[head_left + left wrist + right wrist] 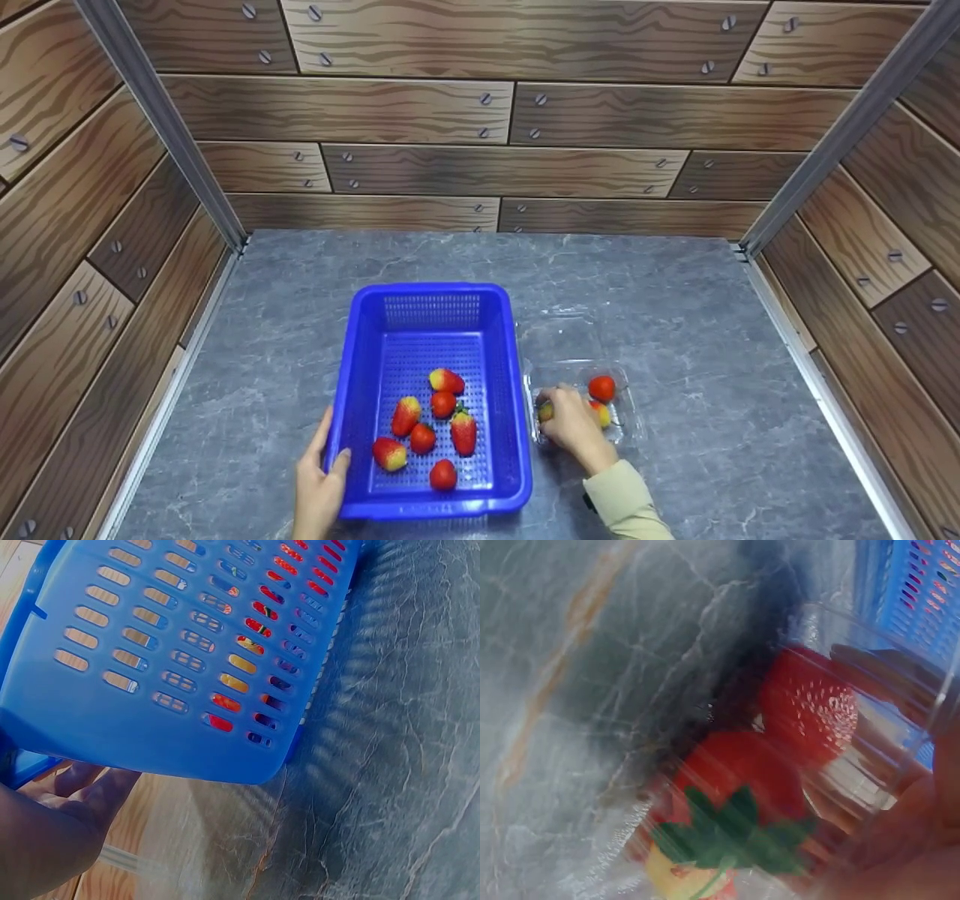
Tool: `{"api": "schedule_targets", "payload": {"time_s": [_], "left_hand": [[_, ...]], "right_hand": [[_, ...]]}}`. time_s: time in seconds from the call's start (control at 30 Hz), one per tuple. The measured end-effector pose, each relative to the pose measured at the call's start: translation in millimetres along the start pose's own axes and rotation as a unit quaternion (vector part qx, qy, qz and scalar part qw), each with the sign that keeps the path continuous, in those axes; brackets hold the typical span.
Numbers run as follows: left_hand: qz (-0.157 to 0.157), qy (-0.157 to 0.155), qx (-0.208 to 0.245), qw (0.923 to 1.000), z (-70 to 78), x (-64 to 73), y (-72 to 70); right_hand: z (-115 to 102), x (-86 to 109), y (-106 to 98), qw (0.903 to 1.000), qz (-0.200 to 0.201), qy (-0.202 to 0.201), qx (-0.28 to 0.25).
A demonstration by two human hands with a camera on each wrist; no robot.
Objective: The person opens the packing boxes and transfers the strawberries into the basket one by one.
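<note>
In the head view my left hand (319, 480) grips the left wall of a blue plastic basket (341, 375), thumb over the rim. The left wrist view shows the basket's slotted side (172, 682) with the fingers under its rim. Several red and yellow strawberries (463, 433) lie on the basket floor. My right hand (574, 427) reaches down into a clear plastic clamshell box (574, 367), its fingers curled round a strawberry (546, 411) at the box's left side. Beside that hand lie a red strawberry (602, 388) and a red-yellow one (601, 414). Through the clear wall, leafy strawberries (739, 772) show close to the fingers.
The box's clear lid (559, 334) lies folded back behind it, next to the basket's right wall. Grey marbled tabletop (697, 360) surrounds both containers. Wood-patterned panels (420, 112) with metal corner posts (832, 135) enclose the back and sides.
</note>
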State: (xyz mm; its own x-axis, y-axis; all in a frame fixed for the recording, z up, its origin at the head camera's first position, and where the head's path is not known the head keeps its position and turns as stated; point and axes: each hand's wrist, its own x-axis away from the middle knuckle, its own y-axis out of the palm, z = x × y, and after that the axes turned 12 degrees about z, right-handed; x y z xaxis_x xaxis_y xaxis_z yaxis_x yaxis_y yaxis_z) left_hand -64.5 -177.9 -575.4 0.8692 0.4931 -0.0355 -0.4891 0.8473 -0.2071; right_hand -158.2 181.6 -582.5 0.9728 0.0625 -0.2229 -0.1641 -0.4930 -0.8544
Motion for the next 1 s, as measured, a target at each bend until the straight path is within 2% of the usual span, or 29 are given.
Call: {"api": "schedule_targets", "payload": {"time_s": [0.27, 0.57, 0.83, 1.0], "left_hand": [[0.003, 0.005, -0.010, 0.9999, -1.5, 0.4, -0.4], [0.002, 0.004, -0.011, 0.9999, -1.7, 1.1, -2.1], [0.004, 0.007, -0.015, 0.9999, -1.7, 0.9, -2.0], [0.003, 0.006, -0.017, 0.9998, -0.8, 0.5, -1.7]], "right_hand": [[0.8, 0.3, 0.0, 0.9998, 0.008, -0.005, -0.018], [-2.3, -5.1, -9.5, 0.9997, 0.009, -0.006, -0.019], [-12.2, -10.4, -22.6, 0.9998, -0.004, 0.008, -0.016], [-21.1, -12.6, -32.1, 0.9999, 0.005, -0.001, -0.014]]}}
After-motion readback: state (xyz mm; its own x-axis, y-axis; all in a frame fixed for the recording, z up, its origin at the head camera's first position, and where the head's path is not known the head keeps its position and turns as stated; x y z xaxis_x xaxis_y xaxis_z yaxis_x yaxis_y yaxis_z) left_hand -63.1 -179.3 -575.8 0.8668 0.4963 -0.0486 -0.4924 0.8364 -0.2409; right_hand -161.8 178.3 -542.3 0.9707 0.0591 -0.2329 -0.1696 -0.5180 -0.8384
